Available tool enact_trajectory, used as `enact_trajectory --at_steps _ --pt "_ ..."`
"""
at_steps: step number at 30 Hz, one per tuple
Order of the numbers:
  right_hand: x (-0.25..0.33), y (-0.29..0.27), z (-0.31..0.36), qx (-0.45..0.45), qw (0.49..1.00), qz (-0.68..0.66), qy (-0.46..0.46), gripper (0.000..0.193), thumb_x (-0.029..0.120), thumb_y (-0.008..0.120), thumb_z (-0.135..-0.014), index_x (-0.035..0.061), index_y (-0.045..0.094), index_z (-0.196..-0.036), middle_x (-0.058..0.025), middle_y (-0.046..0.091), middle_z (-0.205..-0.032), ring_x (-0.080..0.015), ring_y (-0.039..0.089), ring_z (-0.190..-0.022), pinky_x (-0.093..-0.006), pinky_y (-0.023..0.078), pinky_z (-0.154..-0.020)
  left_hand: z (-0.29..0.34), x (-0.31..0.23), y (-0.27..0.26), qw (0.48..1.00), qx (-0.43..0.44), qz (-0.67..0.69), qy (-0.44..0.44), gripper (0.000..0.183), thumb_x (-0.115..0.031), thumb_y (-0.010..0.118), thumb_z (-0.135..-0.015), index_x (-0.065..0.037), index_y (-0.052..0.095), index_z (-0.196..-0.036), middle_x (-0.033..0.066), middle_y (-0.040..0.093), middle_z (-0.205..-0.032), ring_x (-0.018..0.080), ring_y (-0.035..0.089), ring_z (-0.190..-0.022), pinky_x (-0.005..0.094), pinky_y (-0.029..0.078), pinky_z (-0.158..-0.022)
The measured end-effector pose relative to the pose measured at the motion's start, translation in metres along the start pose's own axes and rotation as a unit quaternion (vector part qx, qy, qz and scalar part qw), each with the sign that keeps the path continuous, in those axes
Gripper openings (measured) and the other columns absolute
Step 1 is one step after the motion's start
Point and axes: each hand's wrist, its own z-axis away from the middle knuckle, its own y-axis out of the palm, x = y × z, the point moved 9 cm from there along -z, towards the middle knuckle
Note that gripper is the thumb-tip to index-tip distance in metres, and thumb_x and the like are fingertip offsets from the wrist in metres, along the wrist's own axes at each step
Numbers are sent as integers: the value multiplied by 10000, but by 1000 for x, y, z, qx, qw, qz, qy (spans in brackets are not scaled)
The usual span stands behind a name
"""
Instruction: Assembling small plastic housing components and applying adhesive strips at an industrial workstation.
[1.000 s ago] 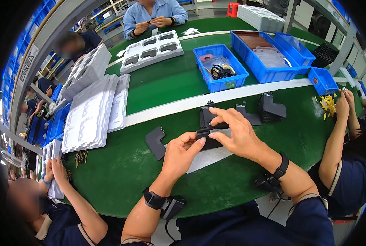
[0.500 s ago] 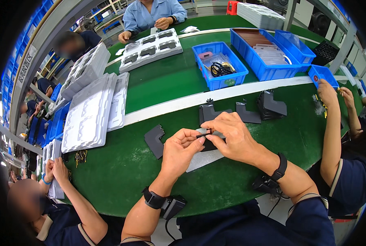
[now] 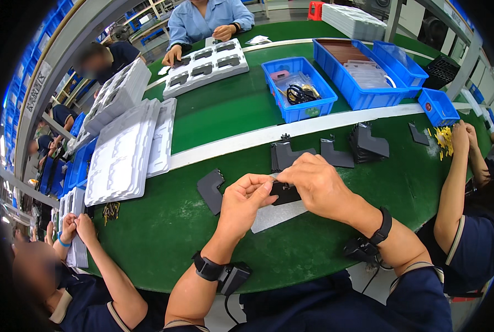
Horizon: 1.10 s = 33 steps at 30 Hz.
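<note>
My left hand [image 3: 242,203] is closed in a pinch, thumb against fingertips, over the near part of the green table. My right hand [image 3: 317,181] meets it from the right, also closed, its fingertips touching those of the left. Between them is a small black strip-like part [image 3: 274,181], mostly covered by the fingers. Below the hands a flat black L-shaped piece [image 3: 285,195] shows in part, over a grey sheet [image 3: 277,217]. Another black L-shaped piece [image 3: 209,191] lies left of my left hand.
Beyond my hands stand stacks of black L-shaped pieces [image 3: 368,144]. A blue bin [image 3: 308,110] holds cables and bags. White trays [image 3: 122,155] are stacked at left. Co-workers sit at left, right and across; yellow small parts [image 3: 443,141] lie by the right one.
My right hand has turned over and closed in on the left fingertips, hiding more of the small black part. The right co-worker's raised hand has come down from the small blue bin.
</note>
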Motion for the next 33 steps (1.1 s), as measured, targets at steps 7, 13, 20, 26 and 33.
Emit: enact_trajectory --at_steps 7,13,20,26,33 --pt "-21 2 2 15 987 -107 123 98 45 690 -746 -20 676 -818 -111 651 -726 -264 590 -687 -368 469 -595 2 -3 5 999 20 -33 27 163 -106 592 -910 1 595 -1033 71 636 -997 122 610 -908 300 558 -794" --pt "-10 -2 -1 -4 996 -39 76 78 49 713 -703 19 667 -759 -76 621 -690 -240 571 -682 -352 432 -620 3 -4 6 998 12 -50 36 170 -102 590 -911 2 591 -1046 69 634 -1000 117 609 -908 294 557 -789" --pt "2 -3 -2 -30 999 19 29 99 31 715 -677 42 638 -737 -50 585 -687 -228 555 -702 -345 404 -603 3 -2 7 997 4 -71 32 200 -103 605 -903 9 597 -1067 68 641 -990 113 613 -890 283 559 -775" --pt "-2 -3 -1 -10 1000 -12 20 112 38 721 -665 47 657 -757 -42 590 -697 -211 554 -696 -336 398 -601 4 -1 9 996 9 -89 17 179 -129 610 -904 10 625 -1016 52 647 -953 97 611 -862 275 565 -745" --pt "5 -4 -1 -16 999 31 23 110 40 718 -661 48 662 -755 -33 598 -682 -199 551 -691 -324 378 -591 5 -1 10 994 4 -105 17 173 -151 601 -912 -2 630 -996 41 649 -918 87 610 -831 270 569 -715"
